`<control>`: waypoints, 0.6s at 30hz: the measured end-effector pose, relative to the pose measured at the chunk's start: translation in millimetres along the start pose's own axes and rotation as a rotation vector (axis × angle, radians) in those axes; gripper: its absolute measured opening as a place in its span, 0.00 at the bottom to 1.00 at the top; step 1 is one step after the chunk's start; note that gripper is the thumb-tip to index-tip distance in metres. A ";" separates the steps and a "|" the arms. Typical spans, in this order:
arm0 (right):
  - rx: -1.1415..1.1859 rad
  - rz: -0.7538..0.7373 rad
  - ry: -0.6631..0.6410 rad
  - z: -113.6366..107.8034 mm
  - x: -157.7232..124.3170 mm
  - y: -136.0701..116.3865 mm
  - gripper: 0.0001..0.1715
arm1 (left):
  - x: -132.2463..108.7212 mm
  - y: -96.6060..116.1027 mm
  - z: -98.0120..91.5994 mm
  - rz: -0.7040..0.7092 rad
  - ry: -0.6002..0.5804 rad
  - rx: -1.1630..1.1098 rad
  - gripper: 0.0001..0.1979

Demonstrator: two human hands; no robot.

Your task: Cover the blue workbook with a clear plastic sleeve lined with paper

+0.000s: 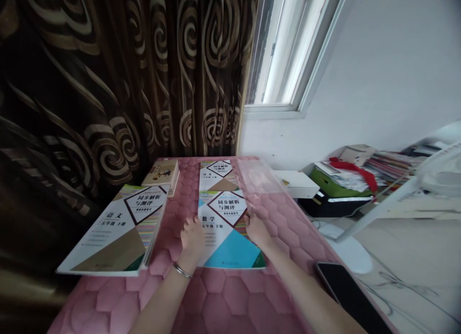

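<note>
A white workbook (230, 242) with a blue lower part and large Chinese print lies in front of me on the pink quilted cover. My left hand (192, 237) is closed at its left edge, fingers curled in, with a metal bracelet on the wrist. On the opposite edge, my right hand (256, 229) grips the same workbook between thumb and fingers. The far end of this workbook meets or overlaps a second workbook (215, 178) with a brown lower part. To the left rests a stack of similar workbooks (118, 228).
Behind the left stack sits a pile of smaller tan books (162, 173). A black phone (349, 295) lies at the near right edge. Beyond the right side are a white fan (396, 199), a white box (297, 182) and a bag of papers (338, 185). A patterned curtain (173, 74) hangs behind.
</note>
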State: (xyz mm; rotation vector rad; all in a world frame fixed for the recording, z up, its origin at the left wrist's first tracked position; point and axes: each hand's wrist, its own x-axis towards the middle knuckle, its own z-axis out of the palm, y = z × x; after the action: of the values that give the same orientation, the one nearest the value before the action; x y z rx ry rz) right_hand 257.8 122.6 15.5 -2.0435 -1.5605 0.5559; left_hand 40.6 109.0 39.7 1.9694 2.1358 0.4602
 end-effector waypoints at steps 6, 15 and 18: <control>-0.034 -0.096 0.036 2.5 -4.0 2.7 0.28 | -7.3 25.6 25.5 0.445 -0.005 0.215 0.26; -0.251 -0.021 -0.072 0.9 -16.0 -2.3 0.30 | -2.3 14.9 53.3 0.259 -0.012 0.178 0.34; -0.275 -0.010 -0.112 0.1 -12.7 -5.5 0.29 | 7.3 16.0 53.2 0.206 0.018 0.168 0.35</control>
State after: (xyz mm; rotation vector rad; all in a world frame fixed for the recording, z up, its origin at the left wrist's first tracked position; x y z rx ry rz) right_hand 250.3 111.5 19.1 -2.2368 -1.7964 0.4817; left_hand 73.6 122.2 -3.6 2.2985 2.0520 0.3420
